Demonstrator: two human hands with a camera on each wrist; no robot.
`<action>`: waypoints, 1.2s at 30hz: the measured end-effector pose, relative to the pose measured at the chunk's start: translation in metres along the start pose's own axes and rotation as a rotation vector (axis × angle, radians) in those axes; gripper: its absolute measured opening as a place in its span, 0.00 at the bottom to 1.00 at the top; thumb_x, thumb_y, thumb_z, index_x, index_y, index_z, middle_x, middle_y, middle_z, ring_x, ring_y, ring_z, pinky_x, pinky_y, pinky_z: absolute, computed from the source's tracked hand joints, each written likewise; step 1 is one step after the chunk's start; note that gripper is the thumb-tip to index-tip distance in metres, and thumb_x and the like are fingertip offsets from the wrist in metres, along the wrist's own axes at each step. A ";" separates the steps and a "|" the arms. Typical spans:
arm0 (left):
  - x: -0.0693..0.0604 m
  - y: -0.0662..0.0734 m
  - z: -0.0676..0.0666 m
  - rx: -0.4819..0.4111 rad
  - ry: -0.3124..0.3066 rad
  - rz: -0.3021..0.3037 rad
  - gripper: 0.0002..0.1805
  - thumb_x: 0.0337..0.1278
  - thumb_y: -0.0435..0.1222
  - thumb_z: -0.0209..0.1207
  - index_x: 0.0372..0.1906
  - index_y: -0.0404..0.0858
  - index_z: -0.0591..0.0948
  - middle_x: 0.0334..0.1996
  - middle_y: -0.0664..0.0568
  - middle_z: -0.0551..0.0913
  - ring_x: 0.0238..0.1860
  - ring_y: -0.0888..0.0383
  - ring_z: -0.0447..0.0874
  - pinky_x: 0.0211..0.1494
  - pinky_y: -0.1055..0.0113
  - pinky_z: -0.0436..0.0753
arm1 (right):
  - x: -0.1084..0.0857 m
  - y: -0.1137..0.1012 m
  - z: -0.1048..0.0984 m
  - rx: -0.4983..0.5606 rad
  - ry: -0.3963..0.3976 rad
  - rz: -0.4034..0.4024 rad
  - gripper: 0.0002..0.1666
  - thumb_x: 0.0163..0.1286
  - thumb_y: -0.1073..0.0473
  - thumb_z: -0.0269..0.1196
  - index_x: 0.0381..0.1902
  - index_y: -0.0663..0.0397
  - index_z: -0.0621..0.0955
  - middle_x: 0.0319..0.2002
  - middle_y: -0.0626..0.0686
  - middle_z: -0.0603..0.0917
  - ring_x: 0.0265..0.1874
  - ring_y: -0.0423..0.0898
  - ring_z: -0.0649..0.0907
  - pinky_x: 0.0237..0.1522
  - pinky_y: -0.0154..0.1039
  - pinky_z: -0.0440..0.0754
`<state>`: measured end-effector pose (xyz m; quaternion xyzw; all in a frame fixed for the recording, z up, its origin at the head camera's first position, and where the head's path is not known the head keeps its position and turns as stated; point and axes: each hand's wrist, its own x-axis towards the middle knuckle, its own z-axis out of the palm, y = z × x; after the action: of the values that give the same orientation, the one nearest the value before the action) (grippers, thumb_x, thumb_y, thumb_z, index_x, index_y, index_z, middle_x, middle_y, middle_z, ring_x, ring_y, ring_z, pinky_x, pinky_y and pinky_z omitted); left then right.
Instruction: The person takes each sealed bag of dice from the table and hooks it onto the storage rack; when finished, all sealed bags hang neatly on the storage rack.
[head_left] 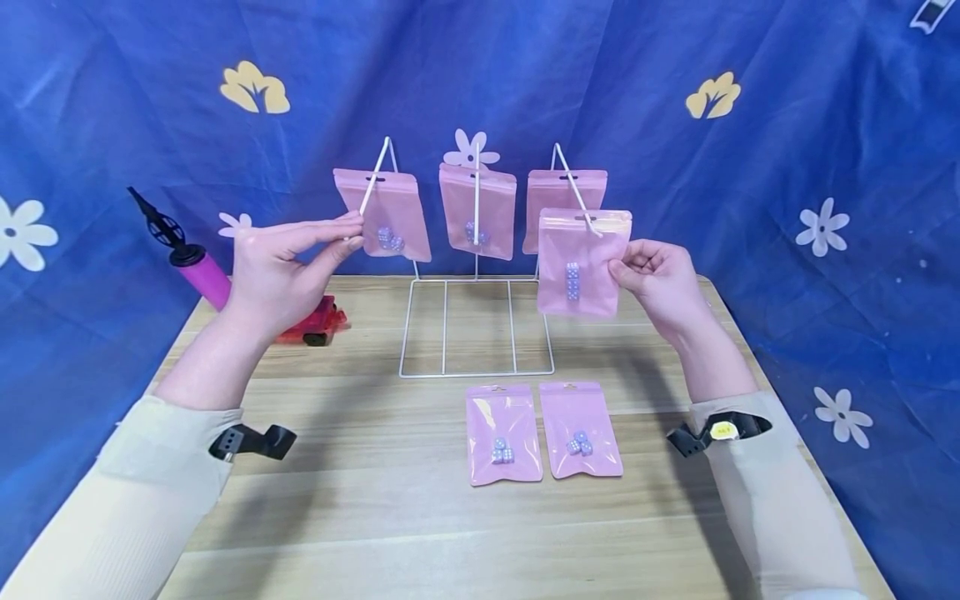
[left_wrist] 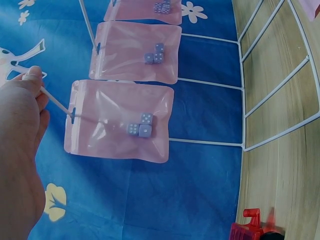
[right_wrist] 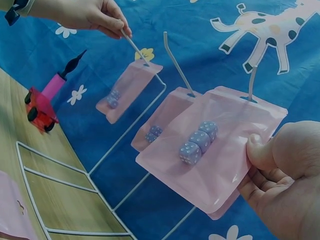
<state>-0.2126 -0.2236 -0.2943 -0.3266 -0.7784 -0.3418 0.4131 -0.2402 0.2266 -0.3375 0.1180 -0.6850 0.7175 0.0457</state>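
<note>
A white wire rack [head_left: 477,375] stands on the table, with pink zip bags hanging from its three prongs. My left hand [head_left: 281,271] pinches the tip of the left prong [left_wrist: 55,102], where one bag of purple dice [left_wrist: 120,121] hangs. My right hand [head_left: 656,279] pinches the side edge of another pink bag [head_left: 555,250] holding purple dice [right_wrist: 199,141]. The right prong [right_wrist: 252,82] passes through that bag's top slot near the prong's end. Farther back on this prong hangs another bag [head_left: 566,187]. The middle prong carries a bag [head_left: 477,200] too.
Two pink bags with dice, the left one [head_left: 487,417] and the right one [head_left: 573,408], lie flat on the table [head_left: 360,517] before the rack. Behind my left hand are a magenta pump [head_left: 204,279] and a red toy vehicle [head_left: 318,321]. A blue patterned cloth [head_left: 630,75] hangs behind.
</note>
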 end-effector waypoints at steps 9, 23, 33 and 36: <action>0.000 0.000 0.000 0.005 0.000 -0.001 0.14 0.50 0.21 0.77 0.43 0.33 0.93 0.46 0.46 0.92 0.52 0.72 0.86 0.58 0.77 0.80 | 0.009 0.002 0.001 0.008 0.027 0.021 0.10 0.71 0.77 0.67 0.34 0.60 0.88 0.29 0.51 0.87 0.29 0.39 0.83 0.32 0.28 0.82; 0.001 0.001 -0.002 0.010 -0.015 0.003 0.15 0.51 0.21 0.77 0.45 0.33 0.93 0.46 0.45 0.92 0.52 0.71 0.87 0.57 0.77 0.80 | 0.013 0.004 0.002 0.065 0.024 0.027 0.03 0.72 0.74 0.67 0.41 0.68 0.88 0.31 0.53 0.88 0.32 0.42 0.85 0.37 0.32 0.85; 0.001 0.000 -0.002 0.011 -0.028 0.007 0.14 0.52 0.22 0.76 0.45 0.33 0.93 0.47 0.46 0.91 0.53 0.73 0.86 0.58 0.77 0.79 | 0.008 0.008 -0.010 0.024 0.081 0.029 0.06 0.69 0.75 0.69 0.40 0.63 0.88 0.35 0.53 0.90 0.36 0.43 0.89 0.44 0.33 0.87; 0.001 0.000 -0.002 0.019 -0.031 0.010 0.14 0.53 0.22 0.76 0.45 0.32 0.93 0.47 0.46 0.91 0.53 0.73 0.85 0.58 0.77 0.79 | 0.003 0.011 -0.017 0.015 0.081 0.031 0.06 0.69 0.74 0.70 0.43 0.67 0.87 0.37 0.57 0.91 0.36 0.45 0.91 0.47 0.36 0.87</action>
<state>-0.2119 -0.2250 -0.2924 -0.3318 -0.7863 -0.3271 0.4058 -0.2473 0.2421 -0.3481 0.0785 -0.6790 0.7274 0.0612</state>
